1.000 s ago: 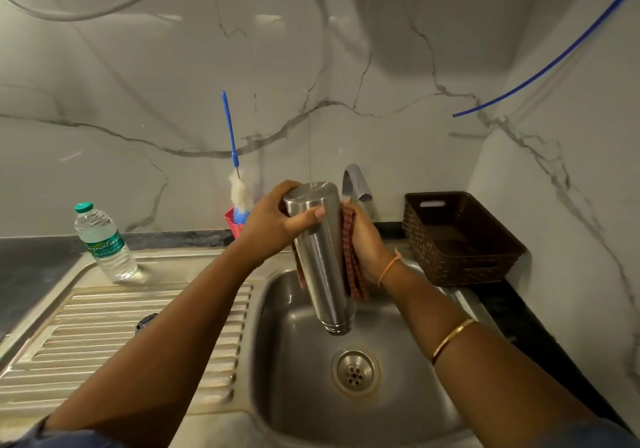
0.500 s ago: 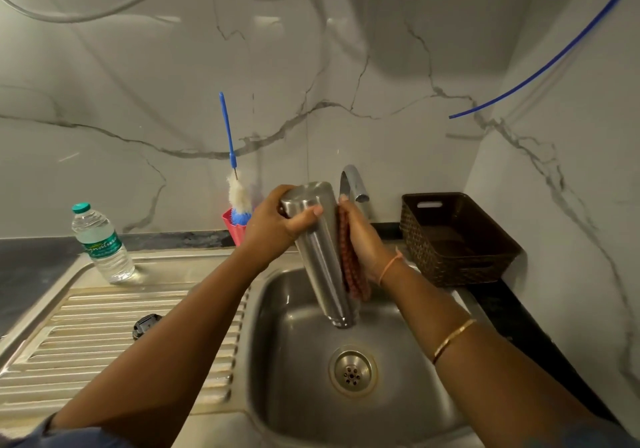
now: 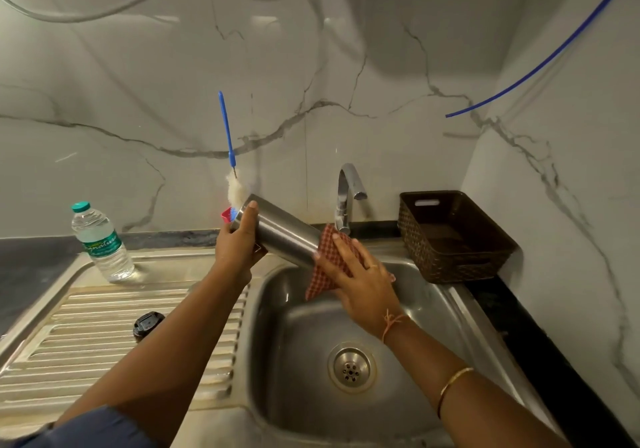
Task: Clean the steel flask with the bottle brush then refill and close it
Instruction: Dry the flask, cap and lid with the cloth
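My left hand (image 3: 239, 243) grips the base end of the steel flask (image 3: 280, 231), which lies tilted above the sink's left rim, its lower end pointing right and down. Over that lower end my right hand (image 3: 360, 274) presses a red checked cloth (image 3: 323, 267), hiding the mouth. The bottle brush (image 3: 228, 157), blue handle and white bristles, stands upright in a small red holder (image 3: 227, 214) against the wall behind the flask. On the ribbed drainboard lies the flask's black cap (image 3: 148, 323). A plastic water bottle (image 3: 102, 243) with a green cap stands at the back left.
The steel sink basin (image 3: 298, 361) with its drain (image 3: 351, 368) lies below my hands. A chrome tap (image 3: 346, 198) rises behind the cloth. A dark woven basket (image 3: 453, 236) sits on the counter at the right, beside the marble wall.
The flask has swung from nearly upright, mouth down, to a slanted position with its base up-left. My right hand has slid with the cloth from the flask's side down over its lower end.
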Action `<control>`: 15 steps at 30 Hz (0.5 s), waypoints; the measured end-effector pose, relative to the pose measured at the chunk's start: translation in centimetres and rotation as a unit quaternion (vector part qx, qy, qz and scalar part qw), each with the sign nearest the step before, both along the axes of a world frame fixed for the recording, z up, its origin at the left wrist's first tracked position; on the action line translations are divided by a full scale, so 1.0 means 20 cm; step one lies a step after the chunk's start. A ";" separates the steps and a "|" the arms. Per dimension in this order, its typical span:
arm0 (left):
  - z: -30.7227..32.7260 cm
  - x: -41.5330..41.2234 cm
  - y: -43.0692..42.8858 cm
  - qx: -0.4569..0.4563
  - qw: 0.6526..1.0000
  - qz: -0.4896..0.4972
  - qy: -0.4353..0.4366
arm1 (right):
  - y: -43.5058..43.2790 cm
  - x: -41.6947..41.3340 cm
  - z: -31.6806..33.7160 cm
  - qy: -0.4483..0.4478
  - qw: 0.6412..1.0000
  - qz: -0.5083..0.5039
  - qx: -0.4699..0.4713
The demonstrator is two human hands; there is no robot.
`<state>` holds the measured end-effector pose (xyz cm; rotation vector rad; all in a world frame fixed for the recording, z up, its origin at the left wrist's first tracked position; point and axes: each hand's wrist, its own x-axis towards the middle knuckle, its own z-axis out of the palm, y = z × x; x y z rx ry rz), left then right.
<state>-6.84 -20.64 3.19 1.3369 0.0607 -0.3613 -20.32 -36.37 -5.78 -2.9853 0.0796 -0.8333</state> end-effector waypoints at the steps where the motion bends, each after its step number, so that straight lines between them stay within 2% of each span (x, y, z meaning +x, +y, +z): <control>1: 0.00 0.00 0.01 -0.019 1.000 -0.003 0.008 | -0.02 0.01 0.03 0.005 0.999 0.007 0.052; 4: -0.04 0.01 0.02 -0.060 0.998 -0.006 0.025 | -0.06 0.01 0.08 0.044 0.968 0.013 0.247; 7: -0.10 0.01 0.04 -0.078 0.996 -0.010 0.046 | -0.10 0.00 0.11 0.102 0.925 0.023 0.365; 9: -0.15 0.01 0.05 -0.092 0.992 -0.004 0.081 | -0.11 0.00 0.12 0.109 0.881 0.034 0.459; 12: -0.22 -0.01 0.03 -0.136 0.978 0.016 0.158 | -0.07 0.00 0.16 0.015 0.769 0.015 0.639; 13: -0.24 -0.01 0.01 -0.146 0.972 0.021 0.182 | -0.05 0.01 0.16 -0.025 0.748 -0.006 0.664; 15: -0.29 -0.03 -0.01 -0.142 0.964 0.025 0.225 | -0.03 0.02 0.18 -0.073 0.752 -0.050 0.654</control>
